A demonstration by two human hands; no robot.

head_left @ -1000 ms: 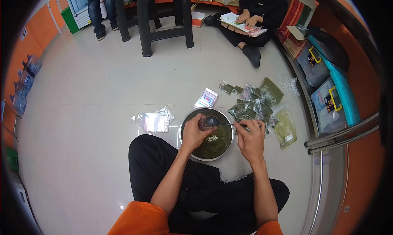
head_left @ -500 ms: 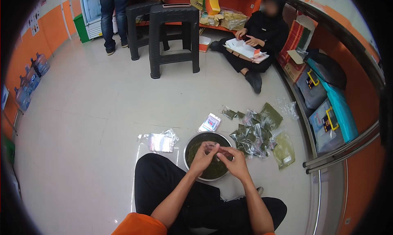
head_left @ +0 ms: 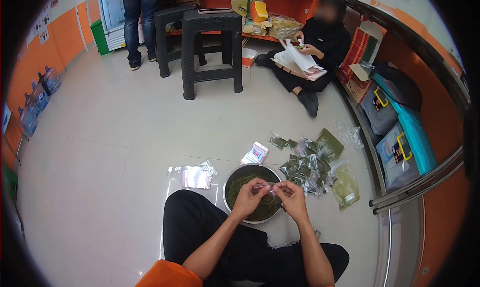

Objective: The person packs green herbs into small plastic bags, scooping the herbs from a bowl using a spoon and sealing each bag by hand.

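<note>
Above a round metal bowl [head_left: 274, 174], my left hand [head_left: 246, 201] and my right hand [head_left: 292, 200] are close together, fingers pinched. Between their fingertips is a small clear plastic bag [head_left: 266, 188] with a thin reddish line along its edge; most of it is hidden or too small to make out. Dark green, finely shredded stuff [head_left: 239, 187] lies in the bowl. Just beyond the bowl's rim is a pack of plastic bags [head_left: 255, 153] with a printed label. Another stack of clear bags [head_left: 196, 177] lies left of the bowl.
Filled green bags [head_left: 302, 169] are heaped right of the bowl, beside a larger pale green bag [head_left: 345, 187]. A seated person [head_left: 325, 42] handles papers. Black stools [head_left: 212, 52] stand ahead, and a shelf with lidded boxes [head_left: 395, 152] runs along the right.
My hands have shifted slightly, and the fingertips are spread a little farther apart, with the bag's edge stretched between them. The seated person has lifted some papers.
</note>
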